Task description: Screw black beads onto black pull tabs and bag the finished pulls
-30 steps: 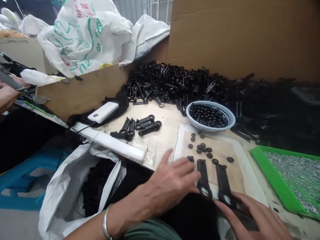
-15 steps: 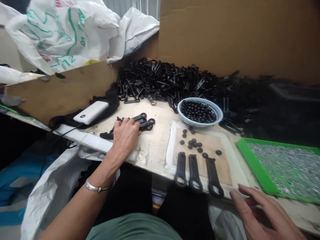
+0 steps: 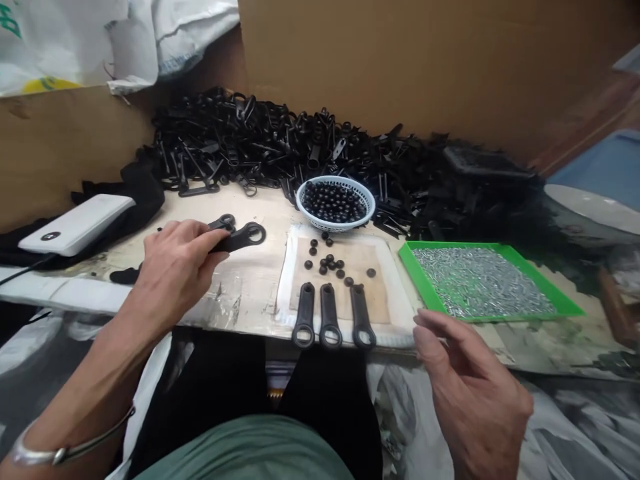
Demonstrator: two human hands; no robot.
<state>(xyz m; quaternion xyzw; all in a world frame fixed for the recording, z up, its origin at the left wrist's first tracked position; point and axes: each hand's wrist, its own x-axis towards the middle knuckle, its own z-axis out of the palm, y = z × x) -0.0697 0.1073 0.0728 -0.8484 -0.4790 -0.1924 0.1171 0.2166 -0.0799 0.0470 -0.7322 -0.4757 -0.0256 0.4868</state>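
Observation:
My left hand (image 3: pixel 177 267) is closed around a black plastic lever-like part with a ring end (image 3: pixel 247 237), held just over the left of the table. Right behind it shows the ring of a second such part (image 3: pixel 226 221); whether my fingers hold that one too, I cannot tell. My right hand (image 3: pixel 470 380) hovers at the front edge, fingers loosely curved and apart, nothing visible in them. Between the hands, three black ring-ended parts (image 3: pixel 330 317) lie side by side on a cloth-covered pad (image 3: pixel 285 293), rings towards me. Several small black round caps (image 3: pixel 330 260) are scattered beyond them.
A pale blue basket (image 3: pixel 300 203) of black caps stands behind the pad. To its right lies a green tray (image 3: pixel 417 280) of small metal pins. A large heap of black parts (image 3: pixel 265 147) lines the cardboard wall (image 3: pixel 425 60). A white power bank (image 3: pixel 75 223) sits at left.
My left hand has lifted a ring-ended part from the small pile on the left. My right hand has come further into view near the pad. The view has turned right.

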